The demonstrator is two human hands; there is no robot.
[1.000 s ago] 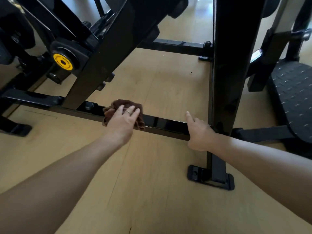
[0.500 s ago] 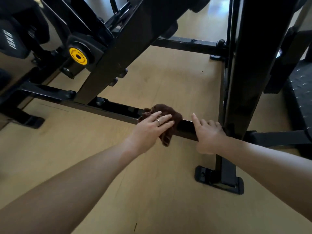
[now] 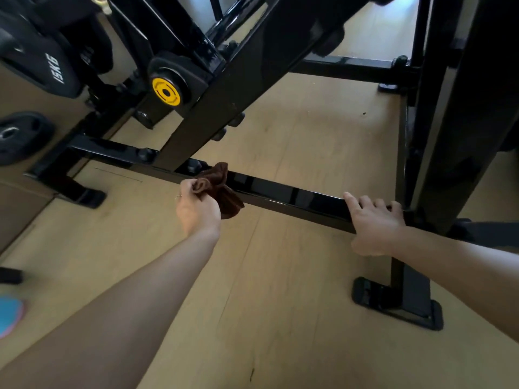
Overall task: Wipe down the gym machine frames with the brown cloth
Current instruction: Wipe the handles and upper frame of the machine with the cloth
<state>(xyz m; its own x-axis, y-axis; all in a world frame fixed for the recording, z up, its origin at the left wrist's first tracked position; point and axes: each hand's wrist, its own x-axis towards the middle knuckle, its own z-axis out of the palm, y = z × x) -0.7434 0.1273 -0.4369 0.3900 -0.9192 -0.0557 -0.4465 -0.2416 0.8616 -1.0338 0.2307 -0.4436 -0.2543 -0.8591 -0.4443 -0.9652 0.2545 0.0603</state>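
Observation:
A black gym machine stands on a wooden floor. Its low horizontal frame bar (image 3: pixel 286 195) runs from the left foot to the upright post (image 3: pixel 460 136) on the right. My left hand (image 3: pixel 196 209) grips a bunched brown cloth (image 3: pixel 222 189), which hangs against the near side of the bar close to the slanted beam (image 3: pixel 224 108). My right hand (image 3: pixel 373 220) rests on the bar's right end beside the post, fingers laid over its top and thumb underneath the near edge.
Black weight plates (image 3: pixel 42 60) hang at the left, one marked 15KG, and another plate (image 3: pixel 19 136) sits lower. A yellow pivot cap (image 3: pixel 166 91) sits on the slanted beam. A black foot (image 3: pixel 398 301) sticks out at lower right. A blue object (image 3: pixel 9 314) lies at the left edge.
My left hand slid the cloth right along the bar, then drew back left and bunched it in a grip. The right hand stayed on the bar's right end. The view shifted.

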